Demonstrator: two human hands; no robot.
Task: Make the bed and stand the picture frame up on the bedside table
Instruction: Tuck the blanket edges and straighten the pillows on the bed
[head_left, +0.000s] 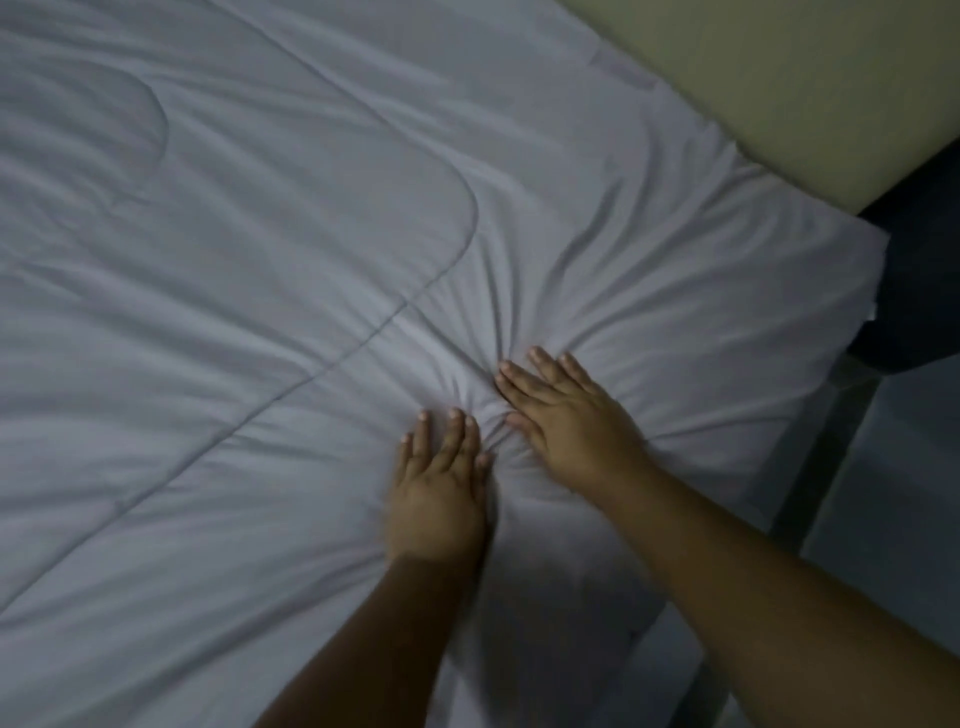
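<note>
A pale grey quilted duvet (260, 234) covers the bed and fills most of the view. Stitched seams curve across it. My left hand (441, 493) lies flat, palm down, on the duvet near the bed's right side, slightly blurred. My right hand (566, 415) rests flat just beside it, fingers pointing up and left. Creases in the fabric radiate from the spot between the two hands. Neither hand holds anything. No picture frame or bedside table is in view.
A cream wall or headboard panel (779, 78) runs along the top right. A dark object (914, 270) sits past the duvet's right corner. A metal bed frame rail (826, 452) and pale floor (893, 493) show at the right.
</note>
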